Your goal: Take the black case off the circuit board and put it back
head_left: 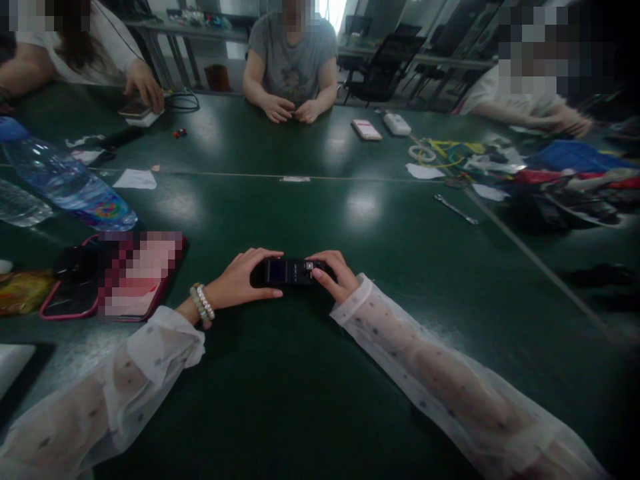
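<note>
Both my hands hold a black voice recorder (291,272) sideways, low over the green table (235,400). Its small dark screen is on the left and a square button pad on the right. Around the left end, the thumb and fingers of my left hand (245,277) are closed along its long edges. A beaded bracelet circles that wrist. My right hand (337,275) grips the other end, its thumb lying on the front by the buttons. The fingers behind the recorder are partly hidden.
To the left lie a water bottle (70,180), a phone (143,277) and a yellow packet (25,292). A wrench (456,209) and a heap of cables (450,153) are on the right. Three people sit around the far side; one person's hands (293,110) rest on the table edge.
</note>
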Available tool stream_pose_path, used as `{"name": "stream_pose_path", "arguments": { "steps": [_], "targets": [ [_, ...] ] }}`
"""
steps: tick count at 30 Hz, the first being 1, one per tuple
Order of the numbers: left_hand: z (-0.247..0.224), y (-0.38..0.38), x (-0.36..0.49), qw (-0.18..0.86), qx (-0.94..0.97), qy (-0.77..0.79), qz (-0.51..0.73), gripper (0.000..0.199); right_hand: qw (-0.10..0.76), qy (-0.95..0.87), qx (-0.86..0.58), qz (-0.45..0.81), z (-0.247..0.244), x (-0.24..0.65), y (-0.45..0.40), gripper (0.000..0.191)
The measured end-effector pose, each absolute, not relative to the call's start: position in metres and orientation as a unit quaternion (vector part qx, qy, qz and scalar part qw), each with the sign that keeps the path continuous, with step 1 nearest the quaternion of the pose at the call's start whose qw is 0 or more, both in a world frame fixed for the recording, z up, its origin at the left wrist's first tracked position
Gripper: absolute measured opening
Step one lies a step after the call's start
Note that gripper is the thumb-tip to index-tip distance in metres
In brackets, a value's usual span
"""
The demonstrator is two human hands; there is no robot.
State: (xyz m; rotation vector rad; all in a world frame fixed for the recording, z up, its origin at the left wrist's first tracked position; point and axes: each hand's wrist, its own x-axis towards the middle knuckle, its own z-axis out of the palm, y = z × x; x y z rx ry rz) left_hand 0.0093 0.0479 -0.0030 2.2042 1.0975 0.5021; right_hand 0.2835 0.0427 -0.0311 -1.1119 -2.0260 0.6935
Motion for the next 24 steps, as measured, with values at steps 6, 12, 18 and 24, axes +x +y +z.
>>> {"name": "stream_pose_path", "arguments": {
  "steps": [6,12,18,24],
  "targets": [
    [-0.009,0.05,0.01,0.287,0.837,0.422,0.196,0.064,0.383,-0.781,-0.42,0.258,-0.044,0.285,0.046,0.053],
    [-0.012,0.05,0.009,0.283,0.839,0.42,0.199,0.064,0.357,-0.827,-0.389,0.191,-0.046,0.283,0.049,0.055],
    [-0.02,0.052,0.008,0.271,0.828,0.445,0.207,0.064,0.433,-0.81,-0.371,0.139,-0.029,0.283,0.041,0.054],
    [-0.016,0.051,0.008,0.282,0.838,0.424,0.199,0.062,0.519,-0.673,-0.512,0.125,-0.038,0.288,0.043,0.054]
  ]
}}
